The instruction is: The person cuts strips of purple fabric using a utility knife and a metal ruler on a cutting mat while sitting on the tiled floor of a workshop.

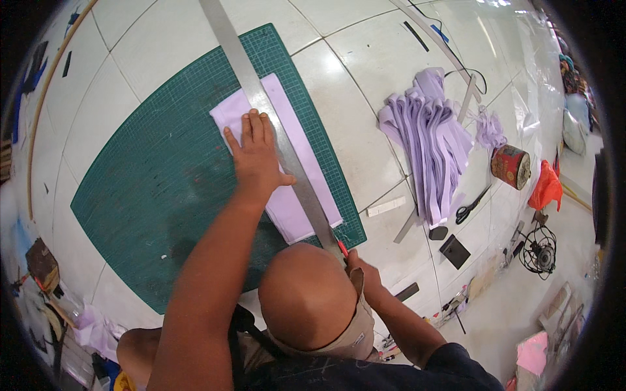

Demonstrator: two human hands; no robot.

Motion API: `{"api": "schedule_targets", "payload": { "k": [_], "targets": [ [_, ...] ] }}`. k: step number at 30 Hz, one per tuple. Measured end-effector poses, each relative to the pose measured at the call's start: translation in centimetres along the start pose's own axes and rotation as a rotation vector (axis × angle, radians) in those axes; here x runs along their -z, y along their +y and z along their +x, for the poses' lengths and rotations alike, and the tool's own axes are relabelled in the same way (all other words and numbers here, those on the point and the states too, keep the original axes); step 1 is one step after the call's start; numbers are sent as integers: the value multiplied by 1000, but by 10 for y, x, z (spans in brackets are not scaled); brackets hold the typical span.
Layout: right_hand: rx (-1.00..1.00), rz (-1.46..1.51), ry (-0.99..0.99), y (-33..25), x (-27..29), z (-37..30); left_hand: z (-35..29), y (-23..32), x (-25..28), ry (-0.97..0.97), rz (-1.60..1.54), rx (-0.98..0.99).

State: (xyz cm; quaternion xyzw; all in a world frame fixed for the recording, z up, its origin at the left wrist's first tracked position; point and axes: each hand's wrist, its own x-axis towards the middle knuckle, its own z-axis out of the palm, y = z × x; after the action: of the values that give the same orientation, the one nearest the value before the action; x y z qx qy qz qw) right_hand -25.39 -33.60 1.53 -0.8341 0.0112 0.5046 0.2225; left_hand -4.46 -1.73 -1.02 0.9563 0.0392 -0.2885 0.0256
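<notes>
My left hand (257, 156) lies with its fingers spread, pressing down on a long metal ruler (300, 179) and the folded lilac cloth (297, 218) beneath it. The cloth rests on a green cutting mat (169, 176), and the ruler runs lengthwise across it, leaving a lilac strip to its right. My right hand (365, 270) is closed around a small red tool (343, 248), which looks like a cutter, by the near end of the ruler. My bent knee (310, 293) hides part of that near end and the mat's edge.
Right of the mat, a bundle of lilac strips (430, 150) lies on the tiles, with a tin can (510, 167), black scissors (471, 205) and a red plastic bag (546, 188) farther right. A small fan (538, 251) stands beyond. A cane (40, 111) curves along the left.
</notes>
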Motion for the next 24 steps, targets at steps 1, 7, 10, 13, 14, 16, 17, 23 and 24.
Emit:
{"api": "schedule_targets", "payload": {
  "k": [1,7,10,13,14,16,17,23,24],
  "targets": [
    [-16,24,-24,5,-2,-10,-2,-3,-2,-9,-2,1],
    [-137,-213,48,-12,24,-44,-4,-9,0,-8,14,-23],
    [-68,-95,316,-22,46,-23,-4,-12,-5,51,-2,-61],
    [44,45,508,-37,72,16,-3,-8,-1,38,29,-62],
    [12,129,487,-43,78,26,-5,-7,-1,130,-7,-77],
    [3,255,470,-57,83,41,9,-8,3,179,-118,-35],
    [22,299,482,-59,82,47,18,-6,4,198,-181,-17],
    [106,362,501,-55,59,62,83,-26,26,537,-55,-57],
    [107,366,511,-52,57,62,87,-24,32,469,-20,-43]
  ]
}}
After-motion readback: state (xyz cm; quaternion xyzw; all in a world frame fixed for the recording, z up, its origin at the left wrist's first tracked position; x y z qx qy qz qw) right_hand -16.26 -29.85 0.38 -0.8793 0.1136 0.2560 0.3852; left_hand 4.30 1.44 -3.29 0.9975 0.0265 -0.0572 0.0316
